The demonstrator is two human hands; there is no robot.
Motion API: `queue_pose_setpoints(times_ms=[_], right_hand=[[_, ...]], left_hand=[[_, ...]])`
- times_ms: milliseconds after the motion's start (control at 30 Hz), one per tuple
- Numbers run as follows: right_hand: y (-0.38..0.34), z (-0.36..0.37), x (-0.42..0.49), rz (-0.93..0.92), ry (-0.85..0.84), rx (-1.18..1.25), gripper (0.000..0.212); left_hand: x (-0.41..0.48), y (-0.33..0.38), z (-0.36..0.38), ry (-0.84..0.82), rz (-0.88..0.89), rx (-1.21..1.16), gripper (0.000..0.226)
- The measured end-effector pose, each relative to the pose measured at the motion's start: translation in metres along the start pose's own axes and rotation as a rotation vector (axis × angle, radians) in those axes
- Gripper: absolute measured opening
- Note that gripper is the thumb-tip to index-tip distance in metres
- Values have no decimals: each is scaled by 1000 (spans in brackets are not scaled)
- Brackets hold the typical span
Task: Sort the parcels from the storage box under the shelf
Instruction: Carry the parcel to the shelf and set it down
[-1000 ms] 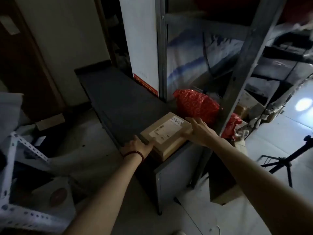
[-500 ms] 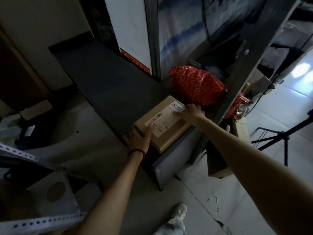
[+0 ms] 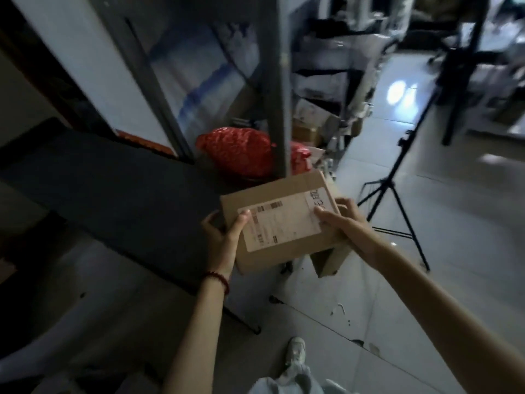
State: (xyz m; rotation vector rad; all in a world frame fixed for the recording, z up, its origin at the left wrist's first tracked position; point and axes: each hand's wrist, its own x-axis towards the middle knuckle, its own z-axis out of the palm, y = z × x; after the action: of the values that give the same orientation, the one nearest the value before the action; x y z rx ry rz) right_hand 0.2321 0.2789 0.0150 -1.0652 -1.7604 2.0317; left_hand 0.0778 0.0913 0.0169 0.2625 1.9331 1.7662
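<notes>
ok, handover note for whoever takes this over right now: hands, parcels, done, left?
Left hand: grips the left edge of the cardboard parcel, thumb on the label.
Right hand: grips the right edge.
The parcel is held in the air, label up, by the dark table.
Red bag: lies under the shelf, untouched.
Done: one parcel in hand.
Left: set it where it belongs, then likely the red bag and the rest.

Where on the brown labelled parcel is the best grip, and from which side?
Its two short ends, one hand from each side. The parcel is flat and broad, likely too wide for one hand; the left hand and right hand grip it so.
</notes>
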Motion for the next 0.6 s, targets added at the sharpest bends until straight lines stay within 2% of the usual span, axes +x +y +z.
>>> queue_pose_setpoints(times_ms=[67,167,367,467,533,600], right_hand=[[30,-45,-39,33,100,99,72],[74,-107,-100,74,288,198,68],[132,-199,-217,73,654,351,75],[138,-225,-248,41,793,425,66],[136,-240,-256,33,882,463,58],[133,-259,-253,22,942,473,46]], left_hand=[[-22,-11,40,-149,-55,-7,72],[-57,-32,108,-326,-65,-18,36],[-147,-45,223,-678,1,130,44],[-175,-39,266,-822,6,131,52],[-183,-36,292,-902,-8,137,49],[-181,-37,317,-925,29,150,47]])
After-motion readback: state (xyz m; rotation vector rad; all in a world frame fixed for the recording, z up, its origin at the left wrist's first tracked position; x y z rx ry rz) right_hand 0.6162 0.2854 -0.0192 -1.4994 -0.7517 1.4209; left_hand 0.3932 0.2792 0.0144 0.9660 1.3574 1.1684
